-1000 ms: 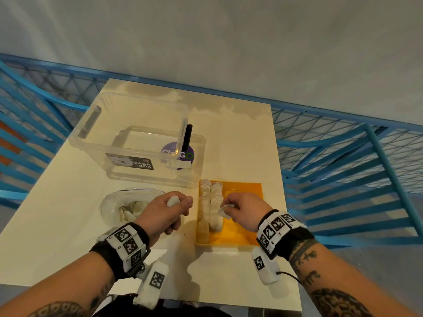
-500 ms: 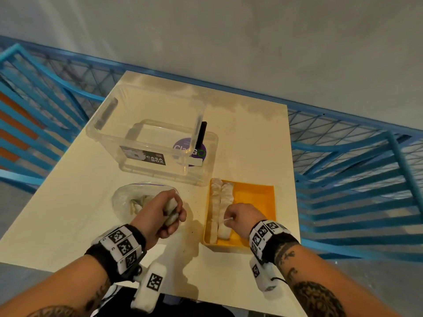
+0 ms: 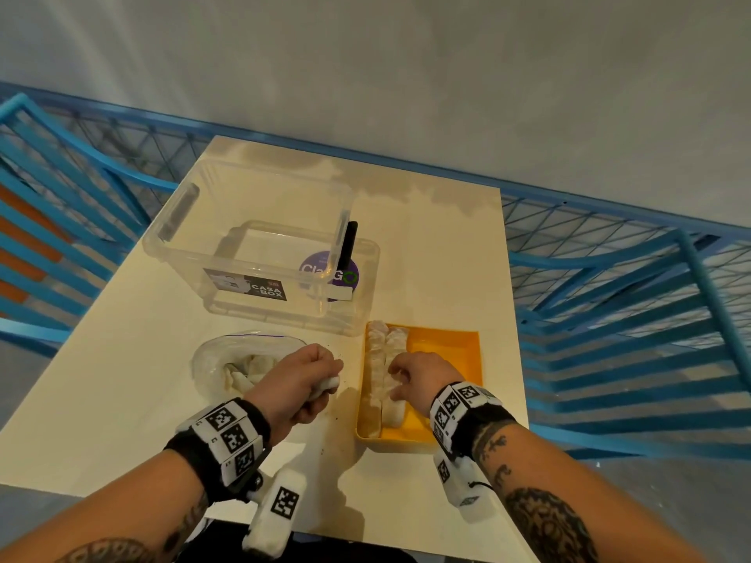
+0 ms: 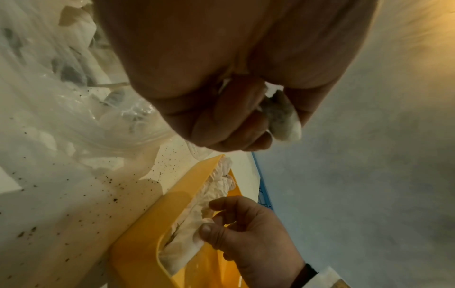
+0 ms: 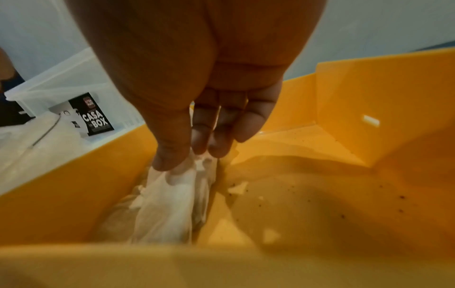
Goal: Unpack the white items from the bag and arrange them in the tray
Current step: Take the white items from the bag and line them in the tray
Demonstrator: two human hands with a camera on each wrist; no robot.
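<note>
An orange tray sits on the cream table, with two rows of white items along its left side. My right hand is inside the tray, and its thumb and fingertips pinch a white item at the near end of the second row. My left hand hovers between the bag and the tray, gripping another white item whose end sticks out of the fist. A clear plastic bag to the left holds more white items.
A clear plastic box labelled CASA BOX stands behind the bag and tray, with a black stick at its right. Blue metal railings surround the table. Dark specks dot the table near the tray.
My right hand has brought its white item down into the tray beside the second row. My left hand has stayed near the bag with its item in its grip. The head view has shifted slightly.
</note>
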